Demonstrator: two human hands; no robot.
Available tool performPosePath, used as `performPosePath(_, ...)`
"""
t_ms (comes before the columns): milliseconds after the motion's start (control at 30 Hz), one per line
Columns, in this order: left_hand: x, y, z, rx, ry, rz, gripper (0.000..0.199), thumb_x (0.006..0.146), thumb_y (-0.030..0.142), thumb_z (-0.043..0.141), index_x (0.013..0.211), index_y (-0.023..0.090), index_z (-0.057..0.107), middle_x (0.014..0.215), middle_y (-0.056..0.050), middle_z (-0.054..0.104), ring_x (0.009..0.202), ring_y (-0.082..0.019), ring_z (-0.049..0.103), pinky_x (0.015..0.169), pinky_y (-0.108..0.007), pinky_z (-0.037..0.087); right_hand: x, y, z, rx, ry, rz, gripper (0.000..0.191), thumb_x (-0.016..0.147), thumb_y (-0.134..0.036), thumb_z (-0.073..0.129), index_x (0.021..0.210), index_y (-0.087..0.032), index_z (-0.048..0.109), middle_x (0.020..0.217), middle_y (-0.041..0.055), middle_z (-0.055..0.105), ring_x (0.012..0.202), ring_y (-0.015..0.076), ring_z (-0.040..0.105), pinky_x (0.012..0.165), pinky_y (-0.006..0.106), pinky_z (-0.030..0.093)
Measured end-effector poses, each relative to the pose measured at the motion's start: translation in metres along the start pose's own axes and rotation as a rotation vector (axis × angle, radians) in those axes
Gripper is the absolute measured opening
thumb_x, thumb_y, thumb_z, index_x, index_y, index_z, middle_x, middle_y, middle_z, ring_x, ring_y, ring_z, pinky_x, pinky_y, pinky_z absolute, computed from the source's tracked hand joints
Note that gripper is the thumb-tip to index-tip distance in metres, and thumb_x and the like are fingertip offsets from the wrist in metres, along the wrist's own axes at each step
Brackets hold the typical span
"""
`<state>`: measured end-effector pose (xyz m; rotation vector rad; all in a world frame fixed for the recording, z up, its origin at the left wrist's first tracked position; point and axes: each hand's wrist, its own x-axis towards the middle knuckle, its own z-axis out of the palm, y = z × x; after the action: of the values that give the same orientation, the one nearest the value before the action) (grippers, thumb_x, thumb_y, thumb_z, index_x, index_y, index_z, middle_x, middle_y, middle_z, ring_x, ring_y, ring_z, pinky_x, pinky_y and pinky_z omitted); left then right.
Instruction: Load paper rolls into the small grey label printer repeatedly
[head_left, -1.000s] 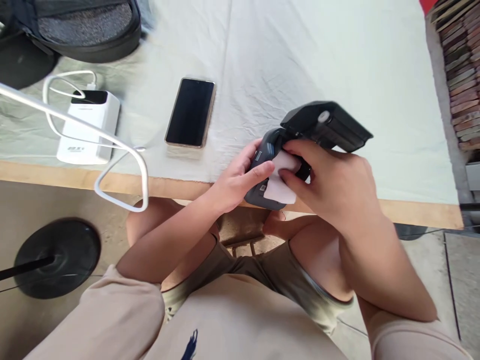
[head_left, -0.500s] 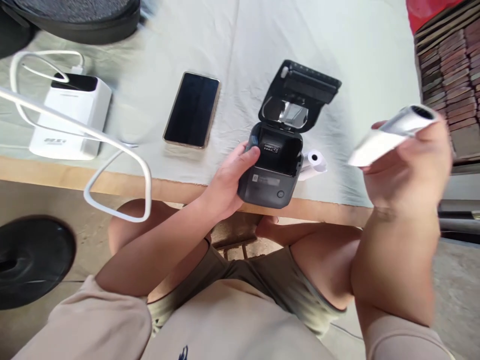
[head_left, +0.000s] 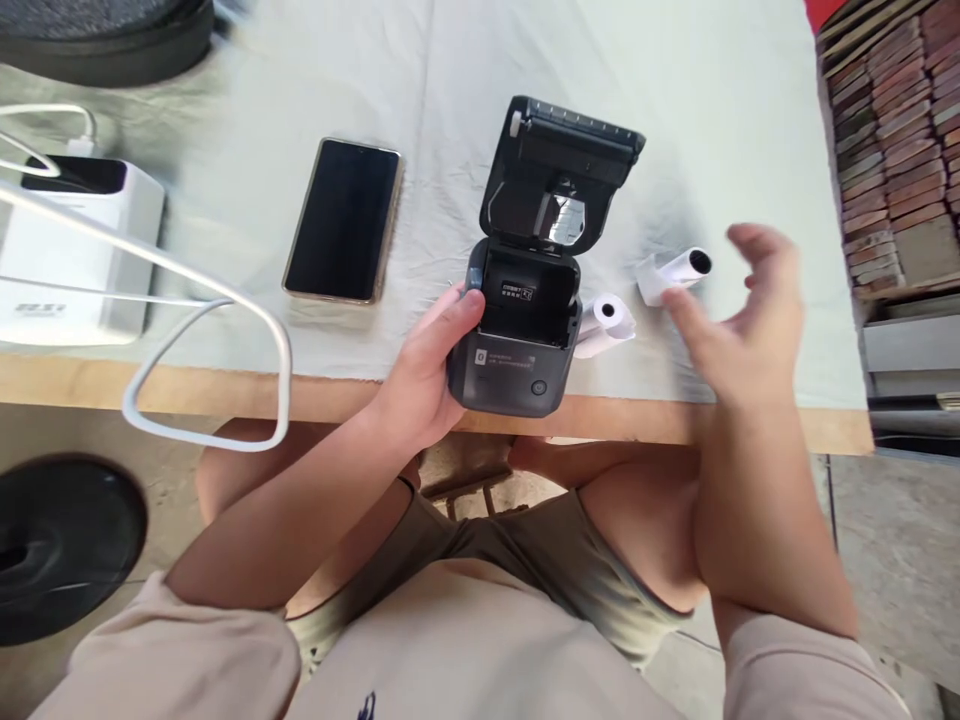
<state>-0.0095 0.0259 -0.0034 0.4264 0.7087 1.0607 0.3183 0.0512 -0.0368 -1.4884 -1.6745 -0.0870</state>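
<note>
My left hand (head_left: pixel 435 365) grips the left side of a black portable label printer (head_left: pixel 514 375), thumb on its rim. The printer's lid (head_left: pixel 562 170) stands raised, and its paper bay shows no roll inside. Against the printer's right side lies a small white paper roll (head_left: pixel 606 325) with a dark core hole. Farther right, a second white paper roll (head_left: pixel 679 270) rests on the cloth with some paper loose at its left. Beside that roll is my right hand (head_left: pixel 742 320), fingers spread and slightly blurred, the thumb at or very near the roll's lower edge.
A smartphone (head_left: pixel 345 220) lies left of the printer. A white power bank (head_left: pixel 82 255) with a looping white cable (head_left: pixel 281 370) is at the far left, the loop hanging past the table edge. A black round object (head_left: pixel 112 45) sits behind it. Stacked bricks (head_left: pixel 892 150) stand at the right.
My right hand has moved left and let go of the white paper roll, which now rests on the cloth. My left hand still holds the printer; the whole view has shifted slightly.
</note>
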Motion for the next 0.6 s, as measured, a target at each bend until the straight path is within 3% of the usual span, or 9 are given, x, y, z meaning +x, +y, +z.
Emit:
performPosePath(67, 0.0, 0.001, 0.001, 0.015, -0.005, 0.005, 0.02, 0.105, 0.04, 0.076, 0.1, 0.021, 0.074, 0.11, -0.006, 0.087, 0.144, -0.037, 0.078, 0.117, -0.047, 0.07, -0.007, -0.033, -0.003, 0.081, 0.048, -0.093, 0.061, 0.093, -0.061, 0.081, 0.147, -0.035, 0.066, 0.13, 0.0109, 0.081, 0.103, 0.0299, 0.08, 0.078, 0.045, 0.058)
performPosePath(100, 0.0, 0.001, 0.001, 0.023, -0.006, 0.008, 0.021, 0.105, 0.04, 0.076, 0.098, 0.02, 0.073, 0.109, -0.007, 0.086, 0.144, -0.036, 0.078, 0.118, -0.048, 0.07, -0.012, -0.051, -0.001, 0.132, 0.056, -0.127, 0.057, 0.095, -0.06, 0.078, 0.144, -0.035, 0.066, 0.116, 0.0078, 0.08, 0.085, 0.0247, 0.075, 0.069, 0.041, 0.053)
performPosePath(133, 0.0, 0.001, 0.002, 0.03, -0.008, 0.012, 0.021, 0.104, 0.04, 0.076, 0.097, 0.02, 0.073, 0.109, -0.007, 0.086, 0.144, -0.036, 0.078, 0.119, -0.048, 0.07, -0.018, -0.068, 0.002, 0.131, -0.03, -0.112, 0.052, 0.099, -0.055, 0.076, 0.145, -0.034, 0.065, 0.113, 0.0064, 0.077, 0.081, 0.0223, 0.071, 0.066, 0.039, 0.054)
performPosePath(200, 0.0, 0.001, 0.003, 0.044, -0.014, 0.018, 0.022, 0.102, 0.04, 0.079, 0.096, 0.02, 0.072, 0.108, -0.008, 0.086, 0.145, -0.037, 0.077, 0.12, -0.048, 0.069, -0.03, -0.092, 0.015, 0.05, -0.184, -0.121, 0.05, 0.101, -0.052, 0.074, 0.144, -0.03, 0.063, 0.116, 0.0079, 0.072, 0.09, 0.0247, 0.073, 0.067, 0.039, 0.057)
performPosePath(333, 0.0, 0.001, 0.004, 0.064, -0.02, 0.021, 0.023, 0.1, 0.04, 0.08, 0.093, 0.021, 0.071, 0.107, -0.008, 0.085, 0.145, -0.038, 0.077, 0.12, -0.048, 0.069, -0.038, -0.095, 0.043, -0.01, -0.288, -0.117, 0.036, 0.106, -0.035, 0.065, 0.142, -0.028, 0.065, 0.12, 0.0083, 0.065, 0.09, 0.0221, 0.072, 0.063, 0.034, 0.059)
performPosePath(400, 0.0, 0.001, 0.004, 0.06, -0.01, 0.029, 0.02, 0.104, 0.038, 0.074, 0.095, 0.02, 0.072, 0.106, -0.008, 0.084, 0.142, -0.036, 0.079, 0.118, -0.047, 0.069, -0.032, -0.086, 0.047, 0.035, -0.265, -0.137, 0.037, 0.107, -0.032, 0.064, 0.145, -0.031, 0.065, 0.115, 0.0067, 0.065, 0.089, 0.022, 0.071, 0.067, 0.035, 0.062)
performPosePath(467, -0.001, 0.0, 0.004, 0.055, 0.007, 0.034, 0.019, 0.109, 0.035, 0.066, 0.1, 0.02, 0.073, 0.102, -0.007, 0.084, 0.137, -0.034, 0.081, 0.115, -0.045, 0.07, -0.023, -0.083, 0.04, 0.128, -0.152, -0.191, 0.049, 0.107, -0.037, 0.067, 0.155, -0.036, 0.059, 0.122, 0.0075, 0.068, 0.095, 0.0241, 0.072, 0.074, 0.039, 0.066)
performPosePath(567, -0.004, -0.002, 0.003, 0.066, 0.024, 0.03, 0.017, 0.11, 0.035, 0.065, 0.108, 0.02, 0.075, 0.099, -0.006, 0.084, 0.131, -0.033, 0.083, 0.107, -0.041, 0.072, -0.012, -0.103, 0.019, 0.315, 0.047, -0.198, 0.067, 0.101, -0.041, 0.076, 0.164, -0.045, 0.053, 0.15, 0.0065, 0.058, 0.106, 0.0239, 0.076, 0.081, 0.043, 0.068)
performPosePath(600, -0.005, -0.002, 0.003, 0.073, 0.013, 0.032, 0.017, 0.109, 0.035, 0.068, 0.111, 0.02, 0.075, 0.101, -0.006, 0.084, 0.131, -0.033, 0.083, 0.105, -0.041, 0.072, -0.01, -0.114, 0.012, 0.337, 0.031, -0.168, 0.064, 0.101, -0.04, 0.076, 0.161, -0.049, 0.054, 0.152, 0.0039, 0.056, 0.113, 0.024, 0.077, 0.086, 0.043, 0.069)
